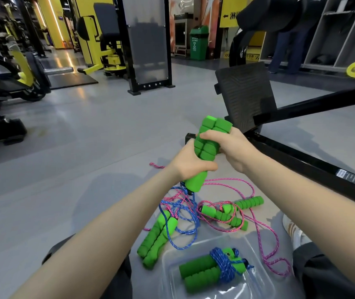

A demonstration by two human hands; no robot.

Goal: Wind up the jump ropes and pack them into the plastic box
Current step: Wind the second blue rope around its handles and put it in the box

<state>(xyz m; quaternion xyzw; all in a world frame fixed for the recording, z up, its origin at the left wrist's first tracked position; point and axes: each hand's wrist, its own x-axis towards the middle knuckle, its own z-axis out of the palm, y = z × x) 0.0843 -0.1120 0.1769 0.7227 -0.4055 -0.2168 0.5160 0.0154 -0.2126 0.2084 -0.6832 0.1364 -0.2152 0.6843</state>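
Note:
My left hand [190,162] and my right hand [229,146] both grip a pair of green foam jump-rope handles [210,134] held upright side by side; a blue rope [186,203] hangs from their lower end. On the floor below lie another pair of green handles [156,238] with blue rope and two green handles [226,215] tangled in a pink rope [265,236]. A clear plastic box [172,257] near the bottom holds one wound rope bundle [213,267], blue rope wrapped round its green handles.
I sit on a grey gym floor. A black machine frame [301,160] with a footplate [244,93] runs along the right, close to my hands. Yellow-and-black gym machines [99,42] stand at the back left. A person [289,46] stands by shelves far right.

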